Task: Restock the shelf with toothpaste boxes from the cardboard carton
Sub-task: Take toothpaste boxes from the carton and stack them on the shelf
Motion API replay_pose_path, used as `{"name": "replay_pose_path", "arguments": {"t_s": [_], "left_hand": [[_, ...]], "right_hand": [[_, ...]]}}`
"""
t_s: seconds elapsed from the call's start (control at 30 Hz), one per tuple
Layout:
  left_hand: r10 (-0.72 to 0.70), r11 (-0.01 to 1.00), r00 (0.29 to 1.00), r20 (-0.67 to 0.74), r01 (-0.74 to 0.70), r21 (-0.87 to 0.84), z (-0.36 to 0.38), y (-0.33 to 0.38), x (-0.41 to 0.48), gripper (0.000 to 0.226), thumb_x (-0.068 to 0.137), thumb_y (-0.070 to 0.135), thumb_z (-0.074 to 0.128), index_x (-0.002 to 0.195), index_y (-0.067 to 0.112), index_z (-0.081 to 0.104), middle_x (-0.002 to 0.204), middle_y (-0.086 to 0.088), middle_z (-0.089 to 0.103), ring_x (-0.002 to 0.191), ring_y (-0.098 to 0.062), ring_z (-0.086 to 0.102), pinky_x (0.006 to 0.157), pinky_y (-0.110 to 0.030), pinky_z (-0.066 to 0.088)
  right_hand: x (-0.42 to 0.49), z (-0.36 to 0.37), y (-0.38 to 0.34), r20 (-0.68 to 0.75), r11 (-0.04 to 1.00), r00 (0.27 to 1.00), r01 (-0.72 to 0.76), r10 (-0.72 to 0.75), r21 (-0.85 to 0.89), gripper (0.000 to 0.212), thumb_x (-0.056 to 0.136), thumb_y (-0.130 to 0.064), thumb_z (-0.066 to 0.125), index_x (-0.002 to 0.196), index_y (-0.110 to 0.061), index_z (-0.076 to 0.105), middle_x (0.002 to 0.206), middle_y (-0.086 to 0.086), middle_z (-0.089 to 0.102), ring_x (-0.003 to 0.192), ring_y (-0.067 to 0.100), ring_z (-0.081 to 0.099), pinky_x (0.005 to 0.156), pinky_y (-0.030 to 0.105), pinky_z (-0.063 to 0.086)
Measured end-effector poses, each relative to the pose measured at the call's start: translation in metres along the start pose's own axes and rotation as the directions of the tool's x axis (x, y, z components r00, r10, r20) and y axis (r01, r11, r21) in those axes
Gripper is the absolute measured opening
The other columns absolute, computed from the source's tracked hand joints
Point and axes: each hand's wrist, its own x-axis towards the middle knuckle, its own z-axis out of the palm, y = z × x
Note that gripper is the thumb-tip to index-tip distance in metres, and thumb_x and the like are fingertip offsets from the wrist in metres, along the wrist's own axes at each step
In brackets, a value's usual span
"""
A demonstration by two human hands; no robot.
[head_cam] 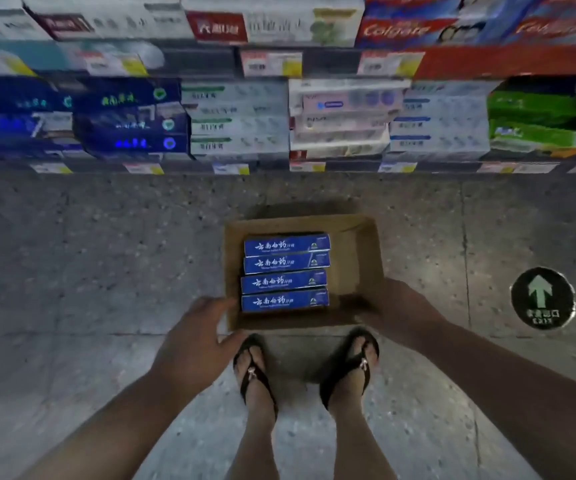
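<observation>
- Carton (366, 258): one, cardboard, top open, on the floor (106, 254) just ahead of your feet and well short of the shelf (349, 166).
- Boxes (285, 271): four, blue with white lettering, lying flat side by side in the carton's left part; its right part shows bare cardboard.
- Left hand (193, 341): yours, at the carton's near-left corner, fingers on the left wall and thumb toward the near wall, gripping that corner.
- Right hand (404, 310): yours, against the carton's near-right corner; fingers blurred, so the grip cannot be told.
- Shelf: two tiers of stacked toothpaste cartons, price tags along the rails.
- Sandals (255, 372): dark pair on your feet.
- Sticker (543, 297): round, green arrow, on the floor to your right.
</observation>
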Motion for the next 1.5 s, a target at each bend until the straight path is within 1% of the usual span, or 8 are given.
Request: {"name": "replay_pose_path", "arguments": {"t_s": [0.23, 0.4, 0.63, 0.9, 1.03, 1.2, 1.33, 1.5], "left_hand": [[-0.003, 1.0, 0.997, -0.077, 0.0, -0.031, 0.081, -0.045, 0.083, 0.049, 0.082, 0.024, 0.065, 0.129, 0.021, 0.05, 0.128, -0.002, 0.051, 0.109, -0.018, 0.057, 0.088, -0.029, 0.047], [0.032, 0.999, 0.998, -0.057, -0.032, -0.006, 0.123, -0.077, 0.128, 0.043, 0.084, 0.027, 0.061, 0.126, 0.023, 0.051, 0.123, -0.002, 0.054, 0.094, -0.007, 0.047, 0.076, -0.023, 0.039], [0.051, 0.999, 0.998, -0.028, -0.051, -0.013, 0.165, -0.116, 0.172, 0.045, 0.082, 0.027, 0.063, 0.125, 0.024, 0.053, 0.126, 0.0, 0.056, 0.105, -0.015, 0.06, 0.087, -0.03, 0.05], [0.087, 0.996, 0.996, -0.032, -0.087, 0.0, 0.185, -0.125, 0.194, 0.046, 0.082, 0.02, 0.065, 0.126, 0.017, 0.053, 0.123, -0.005, 0.053, 0.093, -0.01, 0.053, 0.082, -0.027, 0.044], [0.094, 0.996, 0.996, -0.014, -0.094, 0.007, 0.19, -0.128, 0.207, 0.047, 0.083, 0.02, 0.064, 0.128, 0.02, 0.05, 0.125, -0.002, 0.052, 0.092, -0.007, 0.051, 0.083, -0.028, 0.047], [0.053, 0.998, 0.998, -0.035, -0.055, -0.041, 0.193, -0.13, 0.222, 0.047, 0.085, 0.021, 0.062, 0.13, 0.02, 0.049, 0.126, -0.002, 0.051, 0.098, -0.006, 0.05, 0.086, -0.027, 0.047], [0.037, 0.998, 0.992, -0.12, -0.043, -0.047, 0.192, -0.133, 0.232, 0.04, 0.087, 0.018, 0.058, 0.127, 0.018, 0.052, 0.127, -0.004, 0.053, 0.102, -0.01, 0.053, 0.084, -0.023, 0.041], [0.042, 0.995, 0.996, -0.08, -0.034, 0.099, 0.195, -0.129, 0.247, 0.045, 0.086, 0.019, 0.058, 0.129, 0.022, 0.048, 0.136, -0.002, 0.046, 0.124, -0.021, 0.044, 0.101, -0.039, 0.043]], "right_hand": [[0.12, 0.078, 0.037, 0.12, 0.979, 0.988, 0.118, -0.099, -0.169, 0.053, 0.084, -0.033, 0.061, 0.134, -0.028, 0.042, 0.14, 0.0, 0.043, 0.126, 0.021, 0.043, 0.103, 0.037, 0.04], [0.185, 0.13, 0.063, 0.135, 0.969, 0.984, 0.143, -0.117, -0.201, 0.055, 0.082, -0.033, 0.063, 0.132, -0.029, 0.041, 0.138, -0.002, 0.043, 0.127, 0.019, 0.039, 0.102, 0.038, 0.041], [0.237, 0.186, 0.088, 0.197, 0.961, 0.963, 0.217, -0.183, -0.172, 0.061, 0.081, -0.035, 0.064, 0.135, -0.034, 0.035, 0.144, -0.004, 0.039, 0.13, 0.018, 0.039, 0.103, 0.039, 0.042], [0.241, 0.204, 0.096, 0.115, 0.855, 0.938, 0.347, -0.328, -0.387, 0.068, 0.087, -0.036, 0.055, 0.143, -0.025, 0.019, 0.15, -0.001, 0.027, 0.135, 0.02, 0.033, 0.103, 0.035, 0.043], [0.251, 0.214, 0.093, 0.115, 0.886, 0.954, 0.3, -0.278, -0.353, 0.071, 0.088, -0.031, 0.055, 0.145, -0.023, 0.014, 0.15, 0.003, 0.026, 0.136, 0.021, 0.03, 0.102, 0.036, 0.042], [0.253, 0.216, 0.096, 0.099, 0.95, 0.964, 0.26, -0.246, -0.172, 0.061, 0.086, -0.029, 0.058, 0.138, -0.026, 0.028, 0.147, 0.002, 0.031, 0.135, 0.02, 0.032, 0.106, 0.038, 0.041], [0.225, 0.188, 0.117, 0.054, 0.961, 0.965, 0.262, -0.258, -0.089, 0.062, 0.084, -0.027, 0.062, 0.138, -0.026, 0.032, 0.143, -0.002, 0.038, 0.132, 0.014, 0.035, 0.104, 0.027, 0.037], [0.173, 0.145, 0.159, -0.102, 0.979, 0.976, 0.198, -0.193, 0.048, 0.069, 0.071, -0.012, 0.075, 0.122, -0.044, 0.04, 0.117, -0.009, 0.048, 0.109, 0.012, 0.05, 0.086, -0.001, 0.035]]}}
